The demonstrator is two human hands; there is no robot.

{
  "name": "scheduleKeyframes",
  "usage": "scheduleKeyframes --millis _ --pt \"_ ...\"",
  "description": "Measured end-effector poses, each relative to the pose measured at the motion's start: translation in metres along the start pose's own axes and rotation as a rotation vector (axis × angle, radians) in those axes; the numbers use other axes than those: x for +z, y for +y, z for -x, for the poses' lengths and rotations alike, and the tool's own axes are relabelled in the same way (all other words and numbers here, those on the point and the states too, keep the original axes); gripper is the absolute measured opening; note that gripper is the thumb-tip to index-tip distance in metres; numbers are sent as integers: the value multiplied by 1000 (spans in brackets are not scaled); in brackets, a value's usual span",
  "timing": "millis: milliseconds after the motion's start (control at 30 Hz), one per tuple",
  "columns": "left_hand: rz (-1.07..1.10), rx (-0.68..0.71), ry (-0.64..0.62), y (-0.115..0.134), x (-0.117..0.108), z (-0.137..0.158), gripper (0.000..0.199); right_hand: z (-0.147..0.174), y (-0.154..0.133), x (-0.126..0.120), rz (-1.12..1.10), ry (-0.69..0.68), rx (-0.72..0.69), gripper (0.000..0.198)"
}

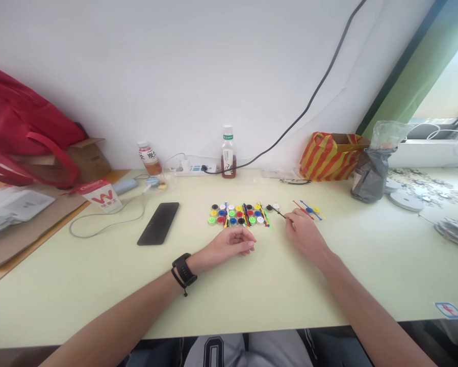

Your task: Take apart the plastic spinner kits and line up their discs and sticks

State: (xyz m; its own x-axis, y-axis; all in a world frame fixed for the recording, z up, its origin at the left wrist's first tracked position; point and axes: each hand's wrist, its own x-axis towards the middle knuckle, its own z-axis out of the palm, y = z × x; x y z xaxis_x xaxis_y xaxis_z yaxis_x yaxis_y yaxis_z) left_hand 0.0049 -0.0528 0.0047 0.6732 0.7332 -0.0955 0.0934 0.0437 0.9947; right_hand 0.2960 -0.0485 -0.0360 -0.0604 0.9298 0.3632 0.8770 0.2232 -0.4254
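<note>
My right hand (305,229) pinches one end of a thin black arrow-shaped stick (278,211), which points up and left toward the coloured discs. Small round discs (233,220) in white, yellow, blue, green, red and black lie in close rows on the table. Across them lie bundles of thin coloured sticks (266,216). Loose red, blue and yellow sticks (308,209) lie just beyond my right hand. Resting in front of the rows, my left hand (232,241) has loosely curled fingers, the thumb a little apart, and nothing visible in it.
A dark phone (158,224) lies to the left, beside a white cable (99,235). Along the wall stand two drink bottles (228,155), a power strip (198,167) and a striped bag (328,158). A grey bag (370,176) and white discs (407,200) are at the right.
</note>
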Motion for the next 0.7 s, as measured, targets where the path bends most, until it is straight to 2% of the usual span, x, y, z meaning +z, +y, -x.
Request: scheduleKeyframes --millis 167,433,567,700 --pt "7 6 -9 1 1 0 30 -1 16 -16 17 -102 -1 24" --pt "-27 38 -40 2 2 1 28 13 35 -58 -48 -303 37 23" --pt "-162 109 15 -2 5 1 27 21 37 -77 -98 -440 51 22" --pt "-433 218 90 -7 8 4 34 22 15 -81 -175 -628 -31 21"
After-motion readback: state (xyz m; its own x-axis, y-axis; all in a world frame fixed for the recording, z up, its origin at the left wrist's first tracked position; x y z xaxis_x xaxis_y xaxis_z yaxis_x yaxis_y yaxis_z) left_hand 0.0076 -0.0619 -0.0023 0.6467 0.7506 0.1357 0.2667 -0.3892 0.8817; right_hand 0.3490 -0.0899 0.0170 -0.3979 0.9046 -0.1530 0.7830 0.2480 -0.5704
